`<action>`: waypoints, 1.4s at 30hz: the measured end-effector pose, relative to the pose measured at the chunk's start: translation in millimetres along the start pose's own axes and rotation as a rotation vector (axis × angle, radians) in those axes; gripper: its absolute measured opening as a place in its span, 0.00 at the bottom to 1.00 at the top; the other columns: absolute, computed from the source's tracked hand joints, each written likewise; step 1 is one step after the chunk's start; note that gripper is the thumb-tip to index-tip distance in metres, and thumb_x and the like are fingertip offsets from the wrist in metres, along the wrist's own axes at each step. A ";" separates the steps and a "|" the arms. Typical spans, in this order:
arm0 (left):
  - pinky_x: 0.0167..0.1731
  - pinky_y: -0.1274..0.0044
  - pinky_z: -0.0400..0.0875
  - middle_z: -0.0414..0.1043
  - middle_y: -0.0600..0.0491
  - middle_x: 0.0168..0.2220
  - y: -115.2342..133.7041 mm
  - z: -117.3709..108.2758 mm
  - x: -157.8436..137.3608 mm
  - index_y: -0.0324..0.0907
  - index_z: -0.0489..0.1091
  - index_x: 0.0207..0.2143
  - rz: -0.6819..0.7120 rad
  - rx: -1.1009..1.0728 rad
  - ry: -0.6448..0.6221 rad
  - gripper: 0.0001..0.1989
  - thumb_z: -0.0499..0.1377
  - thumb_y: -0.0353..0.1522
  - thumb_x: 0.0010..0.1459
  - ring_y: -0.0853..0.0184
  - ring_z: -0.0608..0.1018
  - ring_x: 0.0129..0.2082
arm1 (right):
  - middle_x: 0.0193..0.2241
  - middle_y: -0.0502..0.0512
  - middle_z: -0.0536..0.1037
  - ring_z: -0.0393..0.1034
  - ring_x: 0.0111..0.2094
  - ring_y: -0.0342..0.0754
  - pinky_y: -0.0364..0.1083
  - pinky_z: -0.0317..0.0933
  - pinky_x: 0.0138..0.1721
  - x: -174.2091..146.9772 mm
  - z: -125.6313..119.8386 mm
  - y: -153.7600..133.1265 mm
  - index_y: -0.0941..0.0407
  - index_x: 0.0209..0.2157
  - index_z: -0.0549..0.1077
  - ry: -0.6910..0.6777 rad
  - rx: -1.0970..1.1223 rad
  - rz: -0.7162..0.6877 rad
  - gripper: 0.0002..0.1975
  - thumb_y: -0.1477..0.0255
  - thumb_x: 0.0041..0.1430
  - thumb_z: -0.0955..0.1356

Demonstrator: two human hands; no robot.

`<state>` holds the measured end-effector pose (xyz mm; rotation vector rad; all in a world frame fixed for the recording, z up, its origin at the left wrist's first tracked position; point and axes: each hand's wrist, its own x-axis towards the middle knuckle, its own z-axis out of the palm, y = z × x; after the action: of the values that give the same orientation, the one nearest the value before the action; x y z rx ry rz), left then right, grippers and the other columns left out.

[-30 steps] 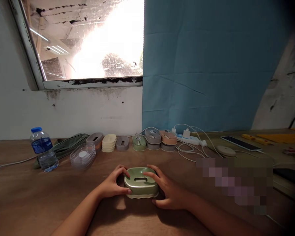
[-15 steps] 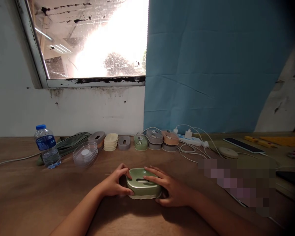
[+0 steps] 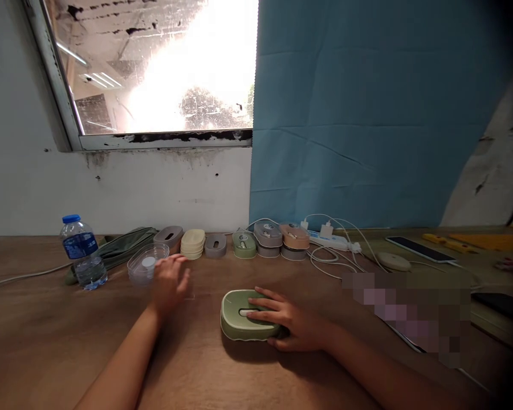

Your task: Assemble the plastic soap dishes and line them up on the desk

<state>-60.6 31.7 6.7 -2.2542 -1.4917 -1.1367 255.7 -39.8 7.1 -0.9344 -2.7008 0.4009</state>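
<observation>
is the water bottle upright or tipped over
Upright: the water bottle stands on its base on the table, blue cap on top.

Both forearms come in from the lower edge of the frame, bare up to where the picture cuts them off. The left hand (image 3: 167, 283) and right hand (image 3: 291, 324) are ungloved.

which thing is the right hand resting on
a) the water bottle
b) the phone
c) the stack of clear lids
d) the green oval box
d: the right hand lies flat on top of the green oval box on the table, while the left hand is off it, out beside the stack of clear lids.
</observation>
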 end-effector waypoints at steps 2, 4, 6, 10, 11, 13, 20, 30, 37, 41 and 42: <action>0.51 0.65 0.50 0.70 0.43 0.44 -24.3 0.3 0.4 0.39 0.67 0.42 -0.113 0.200 0.126 0.14 0.48 0.29 0.55 0.56 0.67 0.48 | 0.59 0.52 0.59 0.40 0.62 0.58 0.58 0.47 0.57 -0.1 -0.4 -0.8 0.48 0.56 0.61 0.005 0.019 -0.002 0.30 0.68 0.49 0.67; 0.50 0.64 0.48 0.73 0.42 0.40 -42.8 2.9 -1.4 0.37 0.68 0.41 -0.209 0.345 0.148 0.14 0.48 0.28 0.54 0.54 0.68 0.47 | 0.58 0.52 0.59 0.40 0.62 0.58 0.58 0.47 0.57 0.0 -0.4 -1.1 0.48 0.56 0.61 0.009 0.029 -0.004 0.30 0.69 0.49 0.67; 0.50 0.62 0.46 0.75 0.43 0.35 -52.5 6.2 -3.4 0.37 0.68 0.40 -0.264 0.418 0.125 0.14 0.48 0.28 0.53 0.54 0.70 0.44 | 0.58 0.53 0.59 0.40 0.62 0.58 0.58 0.47 0.57 0.3 -0.1 -1.2 0.48 0.56 0.61 0.012 0.036 -0.003 0.30 0.69 0.49 0.67; 0.48 0.63 0.45 0.75 0.46 0.32 -52.5 9.8 -3.5 0.40 0.69 0.40 -0.294 0.430 0.131 0.14 0.48 0.28 0.53 0.58 0.73 0.37 | 0.59 0.53 0.59 0.39 0.62 0.58 0.58 0.48 0.57 0.5 0.2 -1.5 0.48 0.56 0.61 0.005 0.038 0.010 0.30 0.69 0.50 0.67; 0.48 0.64 0.45 0.75 0.46 0.31 -51.3 9.8 -3.0 0.40 0.68 0.40 -0.310 0.425 0.149 0.14 0.48 0.29 0.54 0.59 0.73 0.36 | 0.59 0.52 0.58 0.39 0.62 0.57 0.58 0.48 0.57 0.5 0.2 -1.6 0.48 0.56 0.60 0.002 0.038 0.012 0.30 0.69 0.50 0.66; 0.47 0.65 0.46 0.75 0.46 0.32 -49.5 9.2 -2.2 0.40 0.68 0.40 -0.347 0.400 0.187 0.14 0.47 0.30 0.54 0.59 0.73 0.36 | 0.59 0.53 0.58 0.38 0.62 0.57 0.58 0.47 0.57 0.5 -0.1 -1.9 0.48 0.56 0.60 -0.003 0.041 0.015 0.30 0.70 0.50 0.66; 0.47 0.65 0.46 0.77 0.51 0.34 -46.5 6.6 -3.3 0.43 0.66 0.39 -0.365 0.246 0.165 0.13 0.50 0.26 0.50 0.61 0.74 0.35 | 0.59 0.52 0.57 0.38 0.63 0.57 0.58 0.48 0.57 -0.6 -2.3 -3.0 0.49 0.56 0.60 -0.016 0.048 0.024 0.29 0.69 0.51 0.66; 0.43 0.68 0.64 0.73 0.50 0.36 0.1 -2.6 1.9 0.43 0.62 0.35 -0.236 -0.421 0.501 0.11 0.59 0.35 0.50 0.66 0.74 0.33 | 0.59 0.53 0.58 0.38 0.62 0.58 0.57 0.47 0.57 -0.6 -0.1 -1.0 0.49 0.56 0.60 -0.003 0.023 0.008 0.29 0.69 0.51 0.66; 0.24 0.77 0.72 0.73 0.54 0.33 63.6 8.1 -5.4 0.44 0.56 0.37 -0.528 -1.386 0.214 0.19 0.62 0.37 0.47 0.74 0.74 0.21 | 0.58 0.58 0.57 0.47 0.60 0.57 0.57 0.47 0.57 -3.9 4.2 7.8 0.52 0.56 0.59 0.111 -0.029 -0.046 0.29 0.62 0.53 0.66; 0.21 0.82 0.70 0.73 0.55 0.33 69.5 22.5 -12.9 0.43 0.57 0.36 -0.623 -1.511 0.040 0.20 0.63 0.39 0.46 0.76 0.73 0.19 | 0.55 0.62 0.60 0.54 0.56 0.56 0.55 0.53 0.54 -7.1 9.9 15.8 0.55 0.51 0.62 0.371 -0.122 -0.095 0.23 0.67 0.53 0.64; 0.20 0.82 0.70 0.73 0.55 0.33 69.7 25.0 -13.9 0.43 0.57 0.36 -0.629 -1.524 0.005 0.20 0.63 0.39 0.46 0.76 0.73 0.19 | 0.54 0.62 0.61 0.55 0.56 0.55 0.55 0.55 0.53 -7.5 11.5 16.9 0.55 0.50 0.62 0.445 -0.163 -0.108 0.22 0.69 0.53 0.64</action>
<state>8.4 3.3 -4.0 -2.3213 -1.5356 -3.3005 267.2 -33.7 -10.4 -0.7993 -2.3808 -0.0499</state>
